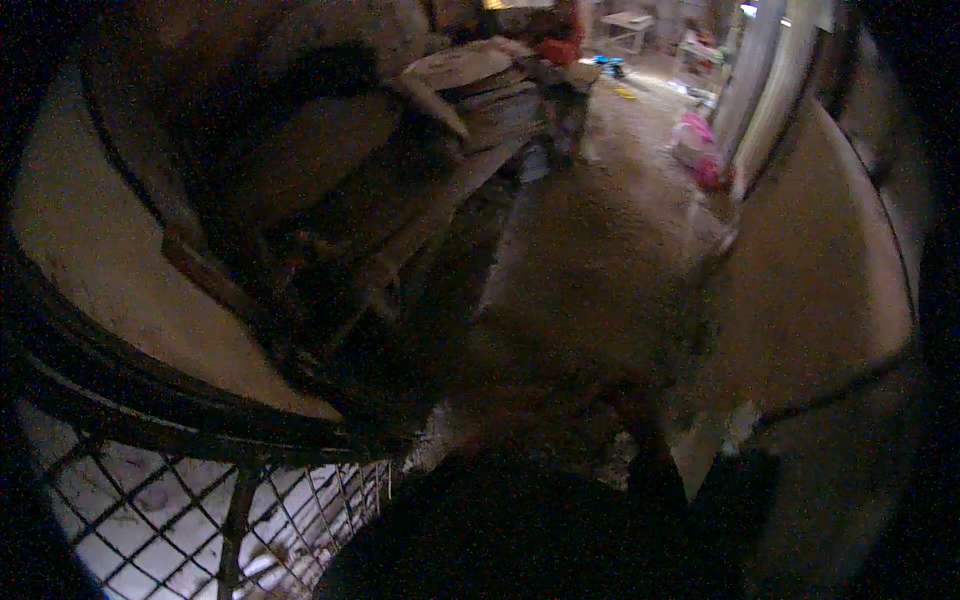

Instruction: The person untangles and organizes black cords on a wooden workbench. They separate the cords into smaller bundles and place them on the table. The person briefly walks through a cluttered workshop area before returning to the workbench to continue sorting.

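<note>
Deep shadow covers the space just in front of my body. My right hand [626, 402] shows faintly there, at the end of a dark sleeve, held low over the floor. Left of it, a dim reddish-brown shape seems to be my left hand [490, 428]. The fingers of both are lost in the dark, and whether they hold anything cannot be made out. Nearest on the left is a metal lattice gate [235, 520], with pale ground behind its bars.
A brown dirt floor [590, 250] runs ahead between walls. Wooden boards [470, 110] are piled on a bench along the left. A pale panel [800, 270] stands at the right. Farther off are a pink bag [695, 140], a blue item [608, 66] and a small table [628, 22].
</note>
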Demonstrator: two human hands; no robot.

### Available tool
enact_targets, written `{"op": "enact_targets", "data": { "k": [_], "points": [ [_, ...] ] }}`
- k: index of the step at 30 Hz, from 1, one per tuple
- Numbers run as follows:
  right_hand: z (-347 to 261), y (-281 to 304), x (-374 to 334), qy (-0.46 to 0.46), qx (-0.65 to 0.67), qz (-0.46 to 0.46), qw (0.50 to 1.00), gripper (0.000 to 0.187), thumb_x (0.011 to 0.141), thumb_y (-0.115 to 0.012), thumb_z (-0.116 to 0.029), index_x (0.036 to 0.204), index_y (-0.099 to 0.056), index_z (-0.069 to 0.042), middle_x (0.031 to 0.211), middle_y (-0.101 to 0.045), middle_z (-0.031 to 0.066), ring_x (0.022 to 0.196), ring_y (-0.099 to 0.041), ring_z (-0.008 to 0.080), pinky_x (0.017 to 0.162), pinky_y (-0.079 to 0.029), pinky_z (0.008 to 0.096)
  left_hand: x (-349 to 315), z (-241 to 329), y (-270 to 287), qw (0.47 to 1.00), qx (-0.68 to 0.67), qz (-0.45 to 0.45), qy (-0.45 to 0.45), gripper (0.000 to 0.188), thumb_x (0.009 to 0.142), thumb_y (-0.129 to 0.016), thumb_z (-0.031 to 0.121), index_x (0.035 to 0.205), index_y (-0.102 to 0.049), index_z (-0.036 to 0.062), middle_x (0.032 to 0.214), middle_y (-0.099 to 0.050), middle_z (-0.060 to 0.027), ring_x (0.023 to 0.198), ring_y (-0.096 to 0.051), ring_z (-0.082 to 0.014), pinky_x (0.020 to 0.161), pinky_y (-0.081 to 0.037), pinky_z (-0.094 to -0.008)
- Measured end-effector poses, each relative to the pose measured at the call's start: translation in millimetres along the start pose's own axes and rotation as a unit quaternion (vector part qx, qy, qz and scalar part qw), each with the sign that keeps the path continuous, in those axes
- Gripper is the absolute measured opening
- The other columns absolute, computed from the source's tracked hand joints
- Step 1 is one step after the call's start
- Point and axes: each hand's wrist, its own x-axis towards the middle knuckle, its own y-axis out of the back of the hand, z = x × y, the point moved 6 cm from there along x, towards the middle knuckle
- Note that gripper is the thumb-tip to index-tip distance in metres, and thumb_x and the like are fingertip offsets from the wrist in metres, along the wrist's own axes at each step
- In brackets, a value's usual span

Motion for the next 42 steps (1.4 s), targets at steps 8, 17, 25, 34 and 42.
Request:
{"op": "enact_targets", "data": {
  "k": [8, 17, 25, 34, 42],
  "points": [
    [90.0, 81.5, 120.6, -0.029, -0.023, 0.060, 0.998, 0.014, 0.075, -0.062, -0.012, 0.085, -0.060, -0.003, 0.087, -0.057, 0.0062, 0.078, -0.055, 0.0167, 0.074, -0.044, 0.0290, 178.8, -28.3, -38.4, 0.997, -0.020, 0.069, -0.011, 0.020, 0.072, -0.058, 0.012, 0.090, -0.059, 0.0031, 0.092, -0.056, -0.0071, 0.084, -0.053, -0.0188, 0.076, -0.042, -0.0321],
    [189.0, 125.1, 312.6, -0.014, 0.090, -0.119, 0.989, 0.014, 0.075, -0.061, -0.012, 0.086, -0.061, -0.003, 0.088, -0.057, 0.0060, 0.079, -0.055, 0.0170, 0.075, -0.044, 0.0287, 438.6, -96.1, -102.8, 0.998, -0.021, 0.022, -0.052, 0.020, 0.073, -0.058, 0.012, 0.090, -0.059, 0.0028, 0.094, -0.055, -0.0072, 0.086, -0.052, -0.0190, 0.078, -0.042, -0.0321],
    [283.2, 274.1, 455.7, -0.070, 0.232, 0.025, 0.970, 0.012, 0.074, -0.063, -0.012, 0.076, -0.056, -0.003, 0.076, -0.055, 0.0038, 0.073, -0.052, 0.0149, 0.068, -0.043, 0.0284, 635.7, -64.7, -192.4, 0.984, -0.038, -0.159, -0.073, 0.019, 0.074, -0.058, 0.012, 0.091, -0.058, 0.0026, 0.096, -0.054, -0.0072, 0.088, -0.051, -0.0192, 0.079, -0.041, -0.0322],
    [402.5, 507.8, 721.8, -0.008, -0.060, 0.296, 0.953, 0.013, 0.076, -0.061, -0.011, 0.082, -0.050, -0.006, 0.073, -0.052, 0.0018, 0.064, -0.046, 0.0104, 0.060, -0.041, 0.0236, 887.1, -67.8, -369.6, 0.921, -0.126, -0.354, -0.099, 0.019, 0.075, -0.058, 0.012, 0.091, -0.058, 0.0022, 0.098, -0.052, -0.0073, 0.091, -0.050, -0.0194, 0.080, -0.040, -0.0322],
    [432.1, 603.4, 932.3, 0.054, -0.192, 0.138, 0.970, 0.010, 0.072, -0.064, -0.012, 0.082, -0.063, -0.011, 0.094, -0.057, 0.0051, 0.095, -0.047, 0.0197, 0.079, -0.042, 0.0318, 1118.6, -102.7, -332.2, 0.994, -0.098, -0.056, 0.005, 0.018, 0.076, -0.058, 0.012, 0.091, -0.057, 0.0020, 0.100, -0.051, -0.0074, 0.093, -0.049, -0.0196, 0.081, -0.040, -0.0322]
  ]
}}
